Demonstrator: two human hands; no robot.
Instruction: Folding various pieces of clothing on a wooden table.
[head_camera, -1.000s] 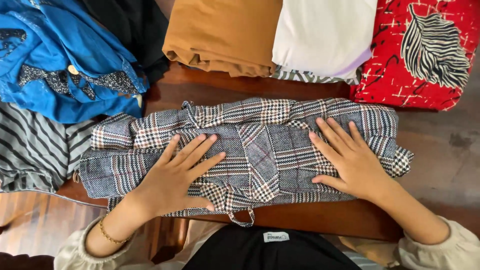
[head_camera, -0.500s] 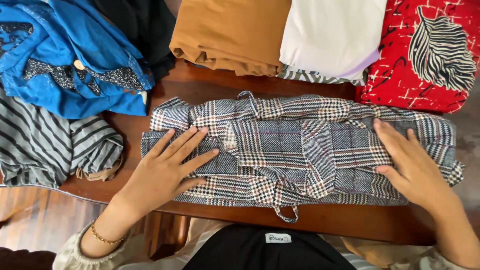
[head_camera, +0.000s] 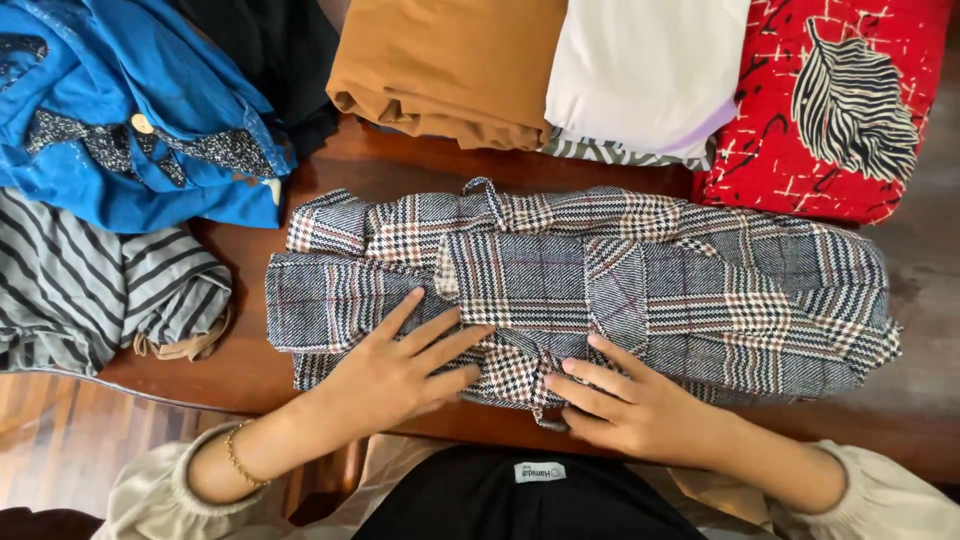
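A folded plaid garment (head_camera: 640, 280) in grey, white and brown checks lies lengthwise on the dark wooden table (head_camera: 400, 165). My left hand (head_camera: 400, 370) rests flat on its near edge, left of centre, fingers spread. My right hand (head_camera: 625, 400) lies on the same near edge just right of centre, fingers pointing left toward the left hand. Neither hand grips the cloth. A thin bracelet sits on my left wrist.
A blue garment (head_camera: 120, 110) and a grey striped one (head_camera: 90, 290) lie at the left. Folded brown (head_camera: 450, 60), white (head_camera: 650, 70) and red patterned (head_camera: 830, 100) cloths line the far edge. A black cloth (head_camera: 270, 50) lies behind the blue one.
Both hands slid from the garment's outer parts to its near edge at the middle; the right hand travelled far left. The garment itself stays in about the same place as half a second ago.
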